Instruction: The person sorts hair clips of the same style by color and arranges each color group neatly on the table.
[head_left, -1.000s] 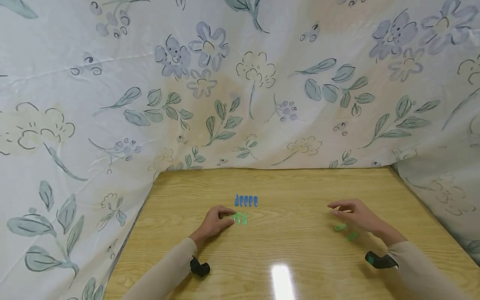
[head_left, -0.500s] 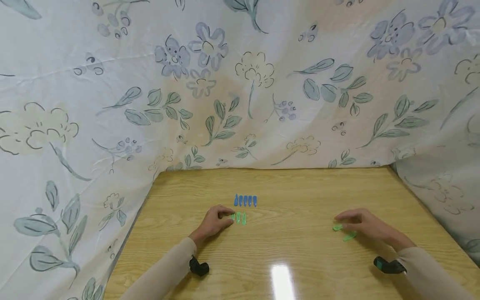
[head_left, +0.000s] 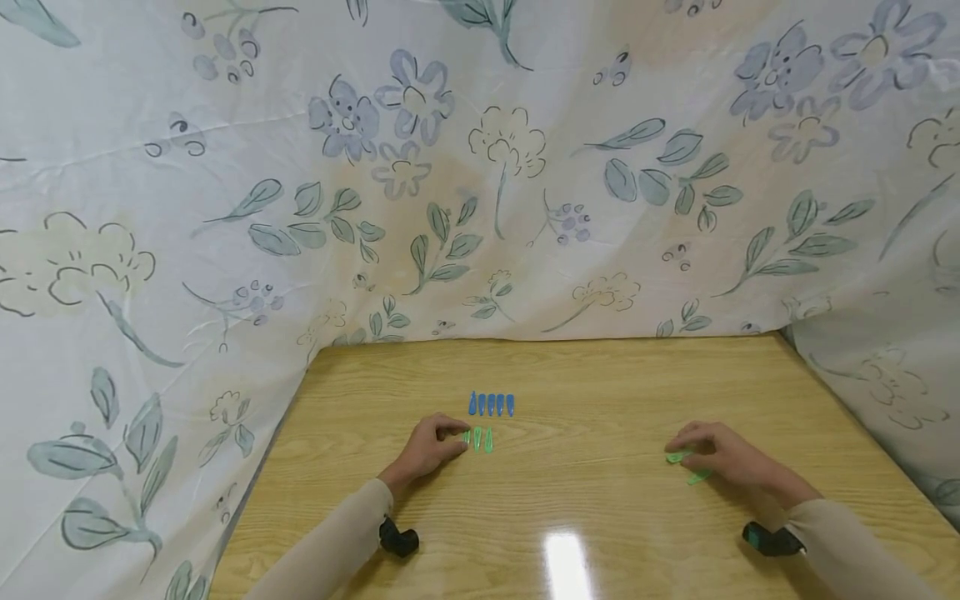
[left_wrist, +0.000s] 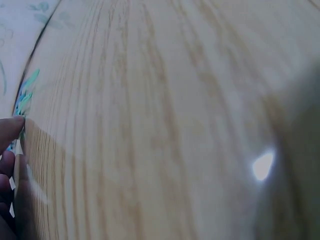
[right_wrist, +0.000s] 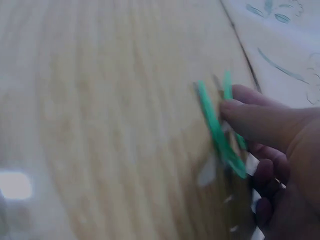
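My left hand rests on the table at the left end of a short row of green snap hair clips. Its thumb and index finger pinch the leftmost clip of that row, largely covering it. Beside it lie the middle green clip and the right green clip. Over on the right, my right hand has thumb and index finger around a green hair clip, which lies partly behind the thumb. Another loose green clip lies slanted on the wood just under that hand.
A row of several blue hair clips lies just behind the green row. The wooden table is bounded at the back and sides by a floral cloth. Light glares off the table's front.
My right hand has come down from above the loose green clips, and its fingers have closed in on the farther one. The left hand has stayed at its row.
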